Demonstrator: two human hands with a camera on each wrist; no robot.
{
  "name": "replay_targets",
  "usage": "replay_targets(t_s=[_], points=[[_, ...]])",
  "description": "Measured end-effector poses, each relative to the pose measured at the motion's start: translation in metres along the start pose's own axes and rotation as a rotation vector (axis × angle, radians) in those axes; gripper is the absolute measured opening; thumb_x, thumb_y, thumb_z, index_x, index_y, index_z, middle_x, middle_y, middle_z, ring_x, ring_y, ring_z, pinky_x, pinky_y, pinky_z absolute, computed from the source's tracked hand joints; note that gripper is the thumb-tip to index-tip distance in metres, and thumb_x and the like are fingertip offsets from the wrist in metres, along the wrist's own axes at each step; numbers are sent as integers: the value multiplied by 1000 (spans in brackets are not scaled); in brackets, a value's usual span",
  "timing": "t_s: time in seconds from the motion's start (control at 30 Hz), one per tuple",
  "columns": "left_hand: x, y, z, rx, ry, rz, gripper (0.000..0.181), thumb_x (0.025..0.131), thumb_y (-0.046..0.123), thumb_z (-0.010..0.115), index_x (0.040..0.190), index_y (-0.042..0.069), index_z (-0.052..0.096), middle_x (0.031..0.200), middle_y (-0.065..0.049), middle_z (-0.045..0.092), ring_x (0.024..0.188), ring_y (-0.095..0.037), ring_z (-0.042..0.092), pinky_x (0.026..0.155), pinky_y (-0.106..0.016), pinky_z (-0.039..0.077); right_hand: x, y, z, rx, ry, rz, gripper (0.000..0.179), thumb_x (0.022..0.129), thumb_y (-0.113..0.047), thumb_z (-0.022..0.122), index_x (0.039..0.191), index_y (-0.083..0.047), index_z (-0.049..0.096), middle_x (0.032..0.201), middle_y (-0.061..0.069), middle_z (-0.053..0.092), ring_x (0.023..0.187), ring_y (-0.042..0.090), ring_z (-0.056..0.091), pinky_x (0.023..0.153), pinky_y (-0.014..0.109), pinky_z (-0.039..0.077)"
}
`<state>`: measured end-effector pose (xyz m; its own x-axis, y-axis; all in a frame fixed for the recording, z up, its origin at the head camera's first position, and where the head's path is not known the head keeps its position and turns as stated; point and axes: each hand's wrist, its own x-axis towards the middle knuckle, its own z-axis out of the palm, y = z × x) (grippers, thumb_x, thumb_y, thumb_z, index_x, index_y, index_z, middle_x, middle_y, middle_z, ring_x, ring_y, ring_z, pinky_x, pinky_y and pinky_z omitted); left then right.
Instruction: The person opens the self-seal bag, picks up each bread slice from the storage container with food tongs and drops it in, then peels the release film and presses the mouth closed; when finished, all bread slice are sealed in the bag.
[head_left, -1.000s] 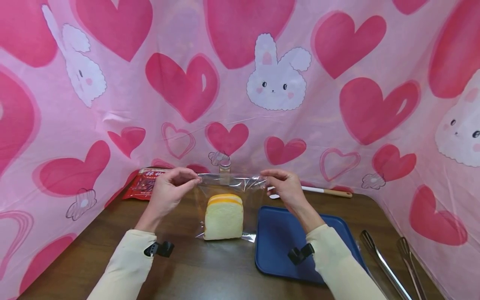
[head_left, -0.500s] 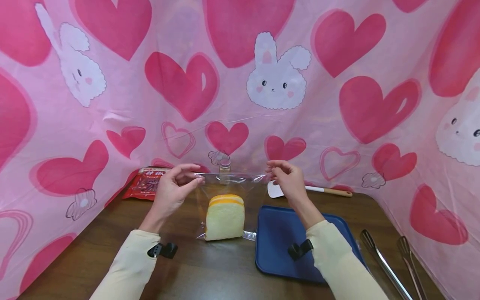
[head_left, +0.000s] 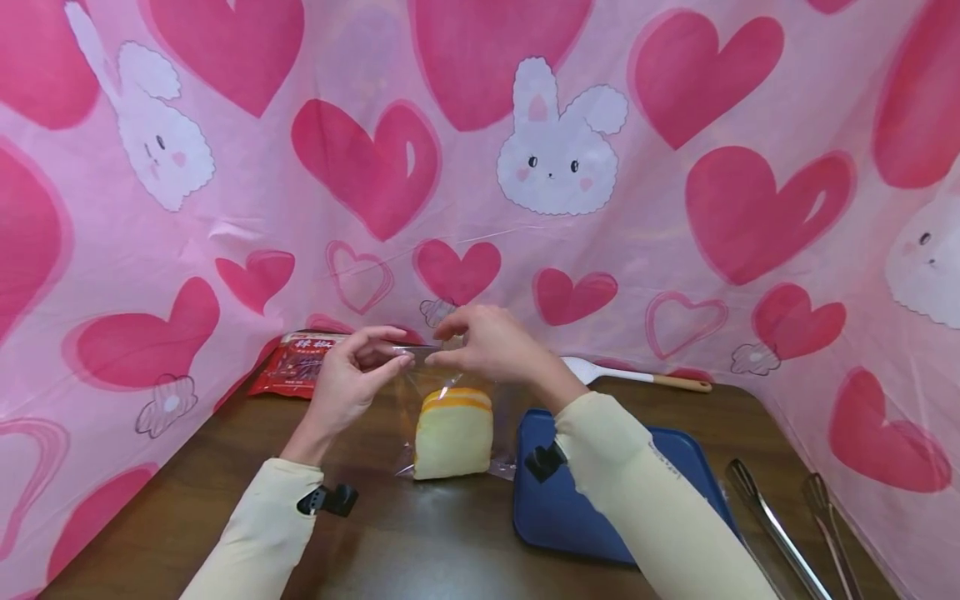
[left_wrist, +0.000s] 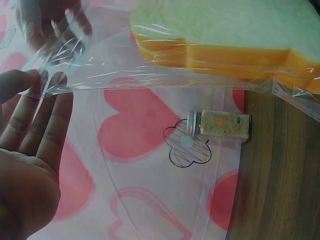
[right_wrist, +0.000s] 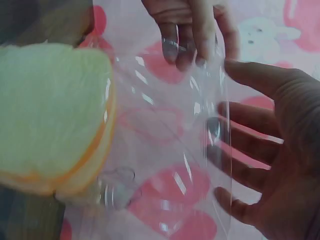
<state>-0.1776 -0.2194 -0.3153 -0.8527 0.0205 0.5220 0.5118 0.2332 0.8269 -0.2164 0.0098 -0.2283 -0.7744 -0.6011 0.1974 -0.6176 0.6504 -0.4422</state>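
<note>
A clear plastic bag (right_wrist: 155,120) stands upright with slices of bread (head_left: 453,437) inside, white-faced with orange crust. My left hand (head_left: 352,383) pinches the bag's upper left corner between thumb and fingers. In the left wrist view, the left thumb (left_wrist: 20,82) presses the film against the fingertips. My right hand (head_left: 498,346) is at the bag's top edge, close to the left fingertips. Its fingers (right_wrist: 250,145) are spread behind the film in the right wrist view, the thumb apart from them. The bag's upper right part is hidden behind the right hand in the head view.
To the right lies a blue tray (head_left: 570,517), partly under the right forearm. Metal tongs (head_left: 780,525) rest at the right edge. Behind are a white spatula (head_left: 630,375) with a wooden handle, a red food packet (head_left: 292,367) and a small spice jar (left_wrist: 225,125).
My right hand has let go of the bag's right corner and moved left along the top edge towards the left hand. The left hand keeps its pinch, almost in place.
</note>
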Motion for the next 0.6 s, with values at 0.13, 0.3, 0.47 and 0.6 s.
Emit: replay_targets(t_s=[0.13, 0.3, 0.47, 0.6], points=[[-1, 2, 1, 12, 0, -2, 35, 94, 6, 80, 127, 6, 70, 105, -18, 79, 88, -7, 75, 80, -20, 62, 13, -11, 8, -35, -102, -31, 25, 91, -32, 84, 111, -17, 83, 96, -4, 78, 93, 16, 65, 77, 27, 57], [-1, 2, 1, 4, -1, 4, 36, 93, 6, 81, 127, 6, 70, 103, -15, 80, 86, -7, 74, 75, -19, 60, 18, -14, 14, -42, -109, -88, 9, 94, -24, 81, 95, -15, 83, 82, -5, 74, 82, 14, 62, 70, 22, 53], [-1, 0, -2, 15, -47, 1, 42, 93, 6, 81, 133, 7, 67, 106, -17, 79, 88, -8, 74, 75, -21, 60, 17, -13, 15, -11, -106, -84, 8, 95, -23, 81, 95, -15, 83, 82, -5, 74, 82, 15, 62, 67, 22, 54], [-2, -1, -4, 48, -48, -4, 42, 93, 7, 80, 133, 9, 67, 102, -17, 79, 85, -9, 71, 72, -22, 57, 16, -14, 17, 11, -120, -71, 7, 95, -22, 81, 96, -15, 82, 83, -5, 74, 81, 16, 62, 66, 22, 54]])
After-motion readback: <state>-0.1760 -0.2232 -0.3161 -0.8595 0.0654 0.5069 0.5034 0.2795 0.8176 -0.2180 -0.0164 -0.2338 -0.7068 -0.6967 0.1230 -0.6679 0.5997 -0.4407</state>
